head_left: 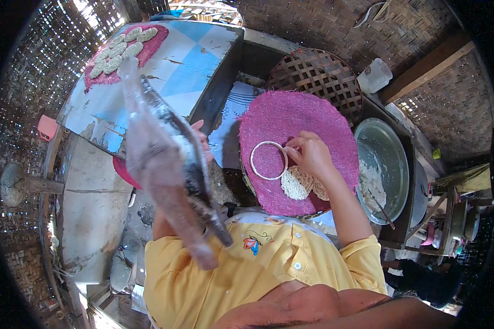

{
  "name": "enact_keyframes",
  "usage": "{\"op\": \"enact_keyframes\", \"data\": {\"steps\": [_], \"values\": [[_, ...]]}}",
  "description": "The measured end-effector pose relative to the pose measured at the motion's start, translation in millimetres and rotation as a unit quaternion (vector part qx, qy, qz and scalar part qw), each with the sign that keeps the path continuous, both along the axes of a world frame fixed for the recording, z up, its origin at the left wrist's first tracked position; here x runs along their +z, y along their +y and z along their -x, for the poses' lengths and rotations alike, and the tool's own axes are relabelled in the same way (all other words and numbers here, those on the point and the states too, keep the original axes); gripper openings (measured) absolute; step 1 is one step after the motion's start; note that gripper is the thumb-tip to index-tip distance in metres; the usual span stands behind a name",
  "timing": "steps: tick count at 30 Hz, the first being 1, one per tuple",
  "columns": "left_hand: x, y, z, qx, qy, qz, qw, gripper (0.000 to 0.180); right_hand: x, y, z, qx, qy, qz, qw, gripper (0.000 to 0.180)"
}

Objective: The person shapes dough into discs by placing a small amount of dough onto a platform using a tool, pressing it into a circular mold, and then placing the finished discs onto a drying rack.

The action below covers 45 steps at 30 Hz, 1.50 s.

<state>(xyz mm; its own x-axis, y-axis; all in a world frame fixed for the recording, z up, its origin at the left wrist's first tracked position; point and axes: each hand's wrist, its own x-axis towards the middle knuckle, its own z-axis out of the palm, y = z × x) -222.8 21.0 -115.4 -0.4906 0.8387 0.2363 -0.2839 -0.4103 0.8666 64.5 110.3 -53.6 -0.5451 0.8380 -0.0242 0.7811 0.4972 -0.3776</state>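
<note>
My right hand (312, 156) is closed, its thumb and fingers pinching the right edge of a thin pale ring (252, 160). The ring is over a round pink woven mat (291, 118). Just below the ring, a flat white grainy round cake (297, 183) lies on the mat, with another cake (320, 191) beside it, partly under my forearm. My left hand (202, 141) is mostly hidden behind a blurred, clear plastic-like piece (153, 148) with a dark shiny strip (186, 148) along it. Some fingertips show at its edge; whether they grip it I cannot tell.
A large grey-green basin (398, 148) at the right holds a sticky white mass (370, 183) and a stick (385, 213). More grainy cakes (115, 52) lie on pink cloth on the blue-and-white table (181, 71). A lattice basket (318, 77) and white tub (375, 75) stand behind.
</note>
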Motion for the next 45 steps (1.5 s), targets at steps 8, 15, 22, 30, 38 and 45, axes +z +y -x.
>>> {"op": "enact_keyframes", "data": {"steps": [8, 15, 22, 30, 38, 45], "values": [[73, 23, -84, 0.083, 0.526, 0.018, 0.846, 0.037, 30, -52, -9, 0.075, 0.373, 0.566, 0.732, 0.071], [107, 84, -68, -0.477, -0.145, -0.133, 0.856, 0.068, 33, -49, -46, 0.034, 0.456, 0.624, 0.633, 0.076], [83, 120, -89, -0.435, -0.394, -0.142, 0.797, 0.059, 38, -22, -80, -0.096, 0.348, 0.63, 0.688, 0.065], [46, 107, -92, -0.377, -0.415, -0.145, 0.815, 0.054, 58, -31, -63, -0.146, 0.222, 0.516, 0.814, 0.058], [62, 112, -62, -0.325, -0.367, -0.14, 0.86, 0.054, 30, -21, -42, -0.083, 0.211, 0.42, 0.879, 0.056], [51, 133, -69, -0.366, -0.388, -0.154, 0.832, 0.051, 41, -19, -45, -0.126, 0.213, 0.323, 0.914, 0.051]]}}
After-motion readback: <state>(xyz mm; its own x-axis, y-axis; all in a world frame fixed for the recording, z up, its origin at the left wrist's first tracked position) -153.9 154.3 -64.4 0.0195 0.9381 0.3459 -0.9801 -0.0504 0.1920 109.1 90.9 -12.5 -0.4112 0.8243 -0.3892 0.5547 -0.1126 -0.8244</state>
